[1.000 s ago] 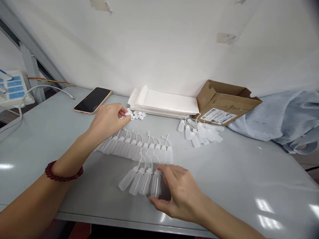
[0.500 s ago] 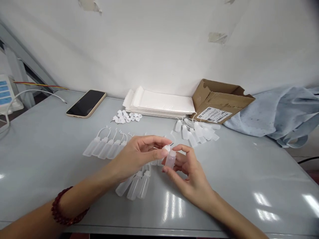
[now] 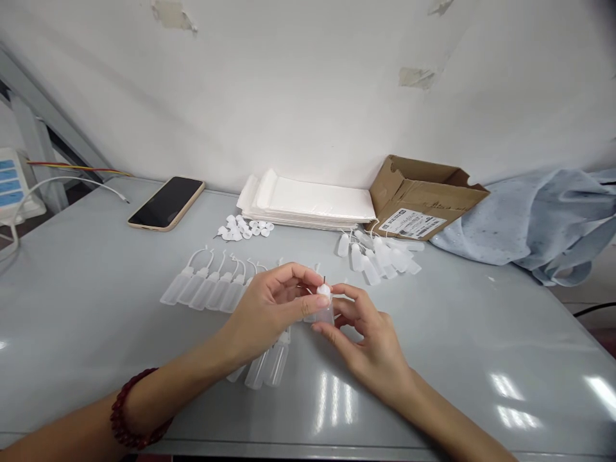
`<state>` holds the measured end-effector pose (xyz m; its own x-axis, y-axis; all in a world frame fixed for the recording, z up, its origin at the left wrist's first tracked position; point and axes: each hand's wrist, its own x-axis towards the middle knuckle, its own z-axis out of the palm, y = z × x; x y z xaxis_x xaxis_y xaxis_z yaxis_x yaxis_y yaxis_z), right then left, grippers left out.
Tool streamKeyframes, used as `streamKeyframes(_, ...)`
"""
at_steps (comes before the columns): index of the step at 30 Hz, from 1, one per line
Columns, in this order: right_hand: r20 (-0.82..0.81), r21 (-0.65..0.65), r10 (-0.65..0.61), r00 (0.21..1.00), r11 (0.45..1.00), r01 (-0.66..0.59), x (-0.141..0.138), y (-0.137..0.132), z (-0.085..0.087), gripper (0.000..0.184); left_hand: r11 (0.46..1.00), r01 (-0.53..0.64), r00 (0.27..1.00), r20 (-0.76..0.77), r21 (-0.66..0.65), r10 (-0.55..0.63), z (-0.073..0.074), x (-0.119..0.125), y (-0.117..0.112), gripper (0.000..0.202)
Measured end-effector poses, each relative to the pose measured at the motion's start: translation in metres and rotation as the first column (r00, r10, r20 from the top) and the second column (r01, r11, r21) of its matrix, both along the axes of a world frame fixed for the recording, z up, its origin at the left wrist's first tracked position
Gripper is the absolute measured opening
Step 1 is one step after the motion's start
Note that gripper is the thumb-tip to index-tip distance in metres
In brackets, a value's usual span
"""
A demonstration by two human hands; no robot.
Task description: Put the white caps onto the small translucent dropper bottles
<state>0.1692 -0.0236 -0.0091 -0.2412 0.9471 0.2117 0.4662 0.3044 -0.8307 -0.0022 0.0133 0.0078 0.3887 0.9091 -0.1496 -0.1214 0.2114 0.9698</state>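
My left hand [image 3: 274, 298] pinches a white needle-tip cap [image 3: 324, 292], its thin dark needle pointing up. The cap sits on the neck of a small translucent squeeze bottle [image 3: 326, 314], which my right hand [image 3: 373, 343] holds between thumb and fingers. Whether the cap is screwed on cannot be made out. Behind my left hand lies a row of similar bottles [image 3: 205, 290] with curled cap straps. More bottles [image 3: 276, 366] lie below that hand, partly covered by my wrist.
Loose white caps [image 3: 240, 228] are heaped near a stack of white envelopes [image 3: 312, 197]. Further bottles [image 3: 380, 256] are piled before an open cardboard box [image 3: 428, 199]. A phone [image 3: 167, 201] lies at the left, a pale blue cloth [image 3: 520, 218] at the right.
The needle-tip cap, tilted beside the bottle's neck before, now stands upright on top of it. My left hand has closed in slightly; the right hand stays nearly in place.
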Motion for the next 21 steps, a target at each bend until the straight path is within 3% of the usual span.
streamKeyframes(6,0.005,0.008,-0.026,1.0,1.0,0.026,-0.002,0.0,0.003,0.033,0.998,-0.01,0.995,-0.103,0.055,0.015,0.002,-0.003,0.004,0.018)
streamKeyframes(10,-0.045,-0.015,-0.032,0.998,0.999,0.031,-0.003,0.0,0.003,0.032,0.999,-0.009,0.996,-0.088,0.032,0.012,0.002,-0.005,0.008,0.017)
streamKeyframes(16,-0.225,-0.197,0.003,0.974,0.979,-0.049,-0.002,-0.001,0.004,0.035,0.996,0.078,0.996,0.053,-0.036,-0.076,-0.002,-0.007,0.012,0.017)
streamKeyframes(21,-0.335,-0.286,-0.012,0.942,0.954,-0.09,-0.001,-0.002,0.005,0.028,0.986,0.168,0.985,0.029,-0.023,-0.167,-0.004,-0.01,0.014,0.011)
